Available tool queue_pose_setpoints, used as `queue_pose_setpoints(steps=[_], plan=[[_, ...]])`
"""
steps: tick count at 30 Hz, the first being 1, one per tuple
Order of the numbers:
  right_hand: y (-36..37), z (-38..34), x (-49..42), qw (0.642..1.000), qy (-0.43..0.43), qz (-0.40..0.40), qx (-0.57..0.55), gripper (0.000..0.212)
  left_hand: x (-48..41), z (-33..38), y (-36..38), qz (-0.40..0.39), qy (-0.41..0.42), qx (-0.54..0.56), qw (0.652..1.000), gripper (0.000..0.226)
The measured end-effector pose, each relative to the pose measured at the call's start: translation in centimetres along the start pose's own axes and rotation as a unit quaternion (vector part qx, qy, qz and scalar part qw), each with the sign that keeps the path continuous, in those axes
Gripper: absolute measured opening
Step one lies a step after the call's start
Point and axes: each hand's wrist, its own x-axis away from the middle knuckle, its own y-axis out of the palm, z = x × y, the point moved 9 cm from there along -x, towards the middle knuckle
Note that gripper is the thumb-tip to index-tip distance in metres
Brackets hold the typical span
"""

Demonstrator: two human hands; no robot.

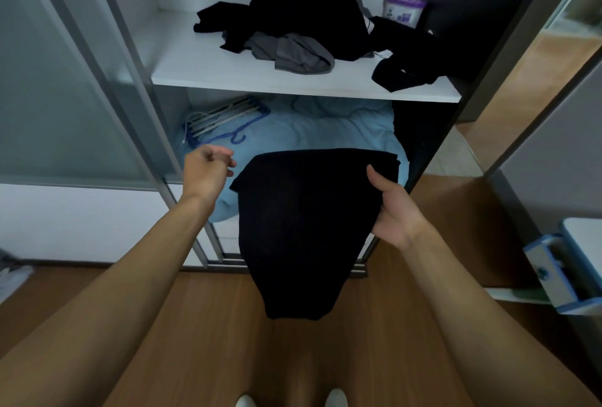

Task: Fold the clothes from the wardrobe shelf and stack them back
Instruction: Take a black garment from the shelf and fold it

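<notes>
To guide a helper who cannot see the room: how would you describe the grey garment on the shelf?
Look at the white shelf above the blue bedding. On it lie crumpled clothes, and the grey garment sits at the front of the pile. It is grey; its neighbours are black.

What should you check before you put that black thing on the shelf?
1. Grip: ok. The right hand holds the garment by its right edge, thumb on top.
2. Second hand helping: not ok. The left hand is beside the cloth and holds nothing.
3. Folded small enough: not ok. The lower part hangs down loose.
4. Room on the shelf: ok. Its left part is bare.
5. Pile tidy: not ok. It is crumpled.
6. Underside neat: cannot tell.
</notes>
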Motion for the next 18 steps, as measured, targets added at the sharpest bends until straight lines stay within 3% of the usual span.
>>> queue_pose_setpoints(steps=[2, 5, 12, 18], plan=[[-0.1, 0.3, -0.2, 1.0, 0.007, 0.003, -0.024, 0.04, 0.7, -0.9, 0.1, -0.023, -0.002, -0.025, 0.999, 0.021], [-0.1, 0.6, -0.5, 0.999, 0.014, 0.01, -0.031, 0.046, 2.0, -2.7, 2.1, -0.118, -0.047, -0.056, 0.99, 0.015], [1.1, 0.2, -0.5, 1.0, 0.022, -0.011, 0.011, 0.043, 3.4, -3.7, 5.0, -0.185, -0.101, 0.045, 0.977, 0.028], [0.1, -0.7, -0.7, 0.999, 0.011, 0.014, 0.027, 0.044, 5.0, -3.6, 8.4, -0.353, -0.129, 0.217, 0.901, 0.054]])
